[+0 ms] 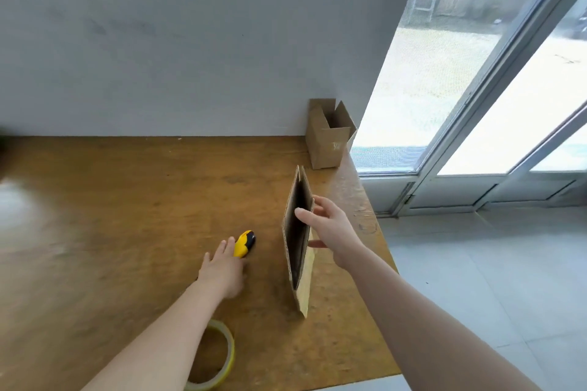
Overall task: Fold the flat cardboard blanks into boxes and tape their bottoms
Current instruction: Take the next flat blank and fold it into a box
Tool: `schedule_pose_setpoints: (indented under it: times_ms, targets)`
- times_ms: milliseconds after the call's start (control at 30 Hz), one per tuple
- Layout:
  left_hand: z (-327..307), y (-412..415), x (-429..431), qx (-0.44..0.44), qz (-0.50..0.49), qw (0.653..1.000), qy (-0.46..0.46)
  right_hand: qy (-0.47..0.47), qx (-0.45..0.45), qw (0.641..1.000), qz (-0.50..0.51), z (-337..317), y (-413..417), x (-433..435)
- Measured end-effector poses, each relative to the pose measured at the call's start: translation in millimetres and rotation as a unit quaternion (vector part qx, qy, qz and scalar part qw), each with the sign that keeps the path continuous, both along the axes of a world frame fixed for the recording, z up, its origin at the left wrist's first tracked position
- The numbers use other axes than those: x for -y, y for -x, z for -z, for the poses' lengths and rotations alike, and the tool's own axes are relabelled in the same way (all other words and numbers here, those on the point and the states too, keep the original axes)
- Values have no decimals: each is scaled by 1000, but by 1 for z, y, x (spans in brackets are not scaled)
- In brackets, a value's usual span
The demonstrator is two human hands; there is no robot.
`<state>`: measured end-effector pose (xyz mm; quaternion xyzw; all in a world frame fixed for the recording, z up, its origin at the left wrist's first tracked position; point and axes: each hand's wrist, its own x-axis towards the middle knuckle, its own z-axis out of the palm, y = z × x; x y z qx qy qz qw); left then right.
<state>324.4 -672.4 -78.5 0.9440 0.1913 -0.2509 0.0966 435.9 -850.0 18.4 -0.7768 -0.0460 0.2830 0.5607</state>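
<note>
While the right hand [330,228] pinches one side of the half-open cardboard blank [297,241] standing on the table [127,200], the left hand [222,270] lays straight fingers on the yellow knife [245,243]. A tape roll [231,354] lies near the left arm.

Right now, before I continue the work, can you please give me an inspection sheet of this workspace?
Surface: wooden table, worn and stained.
Job's things: cardboard blank standing on edge, partly opened; folded box at the far right corner, top flaps up; tape roll at the near edge.
Clutter: yellow-black knife.
Grippers: left hand touches the knife with straight fingers; right hand pinches the cardboard blank.
Cables: nothing seen.
Surroundings: grey wall, glass doors, tiled floor.
</note>
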Motion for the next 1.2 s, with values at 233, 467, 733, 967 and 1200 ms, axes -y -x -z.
schedule_pose_setpoints:
  times_ms: [233, 467, 733, 967, 1200]
  targets:
    - [-79, -25, 29, 264, -286, 801, 456, 16, 15, 999, -28, 2, -4, -14]
    - [-97, -23, 20, 295, -269, 884, 244, 77, 54, 992, -80, -4, -11, -8]
    - [-104, -8, -4, 269, -299, 883, 243, 137, 215, 957, -139, -1, -9, 7]
    - [-109, -21, -7, 251, -284, 901, 210, 158, 349, 889, -252, 4, -2, 5]
    - [-97, -1, -3, 361, -343, 790, 358, 123, 257, 918, -275, 4, -7, 2]
